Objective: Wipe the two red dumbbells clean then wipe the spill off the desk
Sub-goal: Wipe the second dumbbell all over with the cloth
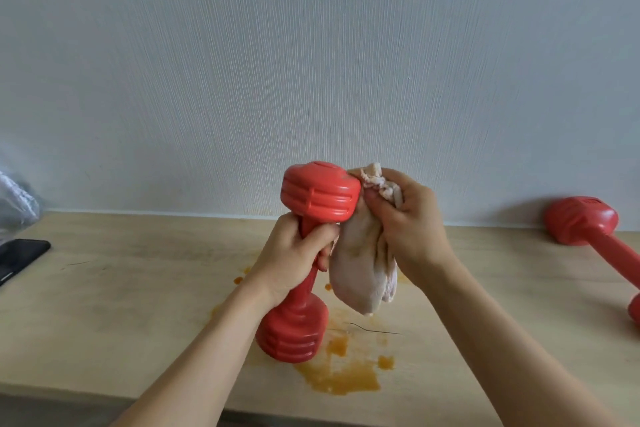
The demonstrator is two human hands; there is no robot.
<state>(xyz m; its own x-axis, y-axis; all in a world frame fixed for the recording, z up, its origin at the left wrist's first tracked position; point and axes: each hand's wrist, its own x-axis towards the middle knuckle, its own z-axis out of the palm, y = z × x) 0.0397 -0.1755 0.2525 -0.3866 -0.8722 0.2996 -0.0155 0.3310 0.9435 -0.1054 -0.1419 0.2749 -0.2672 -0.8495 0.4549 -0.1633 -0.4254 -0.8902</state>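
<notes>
My left hand grips the handle of a red dumbbell and holds it nearly upright above the desk, one head up, the other low near the desk. My right hand grips a bunched pale cloth and presses it against the right side of the upper head; the cloth's tail hangs down. An orange spill spreads over the wooden desk under and in front of the dumbbell. A second red dumbbell lies on the desk at the far right, partly cut off by the frame edge.
A black phone lies at the desk's left edge. Behind it, a grey-white bundle sits against the wall. The pale textured wall runs along the desk's back. The desk's front edge is close to me.
</notes>
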